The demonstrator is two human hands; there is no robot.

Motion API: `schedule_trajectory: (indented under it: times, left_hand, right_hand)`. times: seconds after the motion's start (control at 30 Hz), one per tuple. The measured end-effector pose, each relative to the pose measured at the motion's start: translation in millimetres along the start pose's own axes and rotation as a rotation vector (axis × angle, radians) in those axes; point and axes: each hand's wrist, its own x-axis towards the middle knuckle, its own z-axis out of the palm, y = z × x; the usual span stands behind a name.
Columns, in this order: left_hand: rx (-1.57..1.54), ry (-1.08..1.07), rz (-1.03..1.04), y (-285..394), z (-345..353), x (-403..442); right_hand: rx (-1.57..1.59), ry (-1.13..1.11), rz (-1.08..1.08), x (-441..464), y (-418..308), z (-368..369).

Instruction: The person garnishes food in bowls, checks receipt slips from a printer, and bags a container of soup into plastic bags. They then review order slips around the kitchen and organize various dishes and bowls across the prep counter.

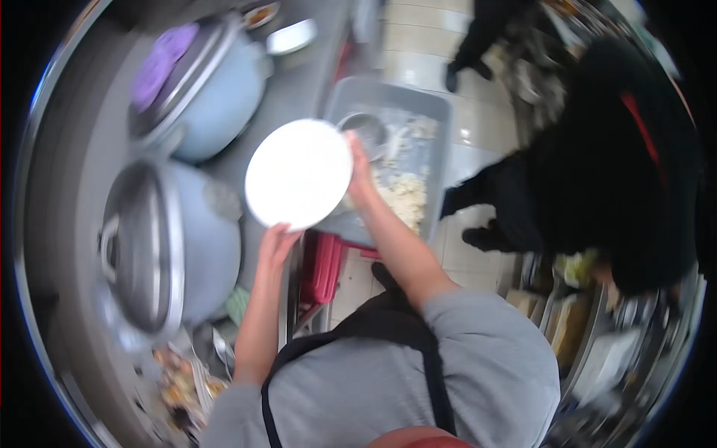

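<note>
White and round, the plate (pixel 299 175) is held up between the person's two hands, in line with the gap between the worktop (pixel 302 75) and a grey tub (pixel 447 149). The left hand (pixel 280 240) has its fingers bent over the near edge; the right hand (pixel 358 164) is partly closed around the right side. Blur and glare hide the fingers underneath, so I can't fairly say how firm either grip is, or whether anything thin lies on the plate.

Both holds sit on the near and right sides, leaving the far left edge without visible support — a damp or greasy rim could let it tip that way. A slip to the right could drop it onto the pale food (pixel 407 198) or strike the round metal container (pixel 366 133) in the tub, chipping the rim. Swung left, it might knock the nearer big pot (pixel 213 254). A co-worker (pixel 605 164) in dark clothing stands to the right — a step back could jog the right elbow, and the shiny floor (pixel 418 45) may be slippery underfoot.
</note>
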Motion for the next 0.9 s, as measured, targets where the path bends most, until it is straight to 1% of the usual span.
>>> schedule_trajectory:
  times: [0.03,0.07,0.1,0.2,0.27,0.3,0.33,0.37,0.43,0.47,0.5,0.57,0.63,0.67,0.7,0.73,0.77,0.8,0.83,0.9]
  left_hand:
    - [-0.001,-0.044,-0.027,-2,4,-11]
    - [0.024,-0.056,-0.069,-3,12,-20]
    - [-0.006,-0.096,-0.112,-5,11,-22]
    - [-0.023,-0.079,-0.096,-16,16,-22]
    - [-0.022,-0.066,-0.048,-14,19,-19]
    - [-0.038,-0.066,-0.027,-7,16,-18]
    - [-0.090,-0.098,-0.078,-2,-3,-3]
    - [-0.075,-0.128,-0.087,4,-13,4]
    - [-0.079,-0.080,-0.062,10,-23,16]
    - [-0.072,-0.111,-0.075,13,-25,19]
    - [-0.098,-0.095,-0.054,13,-25,22]
    - [-0.132,-0.100,-0.042,17,-39,39]
    - [-0.179,-0.018,-0.039,13,-64,72]
    - [-0.113,-0.064,0.058,9,-61,70]
    - [-0.118,-0.077,0.051,6,-56,71]
    - [-0.123,-0.059,0.098,7,-54,72]
    - [-0.126,-0.033,0.144,8,-56,73]
    - [-0.126,-0.048,0.163,8,-60,83]
    - [-0.175,-0.042,0.120,12,-63,96]
    - [-0.191,0.047,0.172,11,-53,106]
  right_hand:
    - [-0.037,-0.164,-0.012,11,-1,-34]
    - [0.083,-0.057,0.145,13,3,-41]
    - [0.291,-0.124,0.224,9,29,-57]
    - [0.256,-0.107,0.258,-31,50,-41]
    - [0.217,-0.079,0.301,-60,42,-36]
    - [0.220,-0.083,0.257,-72,26,-38]
    - [0.248,-0.073,0.402,-92,7,-47]
    - [0.274,-0.063,0.550,-115,-11,-56]
    - [0.088,-0.312,0.620,-178,-79,-50]
    - [0.099,-0.289,0.620,-196,-92,-66]
    - [0.105,-0.265,0.621,-212,-106,-88]
    - [0.011,-0.370,0.523,-258,-136,-139]
    - [-0.225,-0.008,0.281,-323,-161,-177]
    - [-0.448,0.209,0.166,-356,-165,-216]
    - [-0.410,0.345,0.091,-391,-165,-240]
    - [-0.231,0.270,0.078,-426,-159,-301]
    - [-0.379,0.577,0.031,-467,-156,-298]
    - [-0.325,0.409,0.062,-508,-150,-362]
    - [-0.445,0.832,0.046,-545,-143,-350]
    - [-0.513,0.982,0.046,-615,-128,-401]
